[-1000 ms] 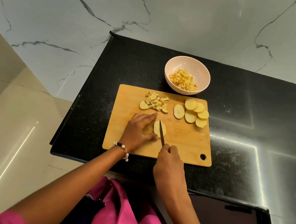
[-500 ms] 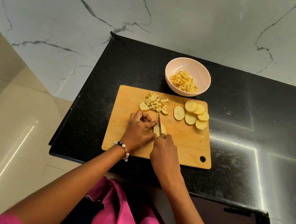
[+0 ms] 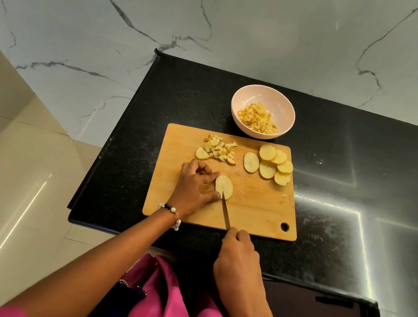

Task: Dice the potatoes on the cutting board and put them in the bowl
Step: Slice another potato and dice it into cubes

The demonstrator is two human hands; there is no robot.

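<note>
A person dices potatoes on a wooden cutting board (image 3: pixel 254 208) set on a black counter (image 3: pixel 361 181). The left hand (image 3: pixel 194 188) curls its fingers over a potato slice (image 3: pixel 225 186) near the board's middle, pinning it down, while the right hand (image 3: pixel 238 255) grips a knife (image 3: pixel 225 211) whose tip rests on the slice. A heap of diced pieces (image 3: pixel 218 150) lies at the board's far edge, with five round slices (image 3: pixel 272 165) to its right. A pale bowl (image 3: pixel 264 98) just beyond the board holds more dice.
</note>
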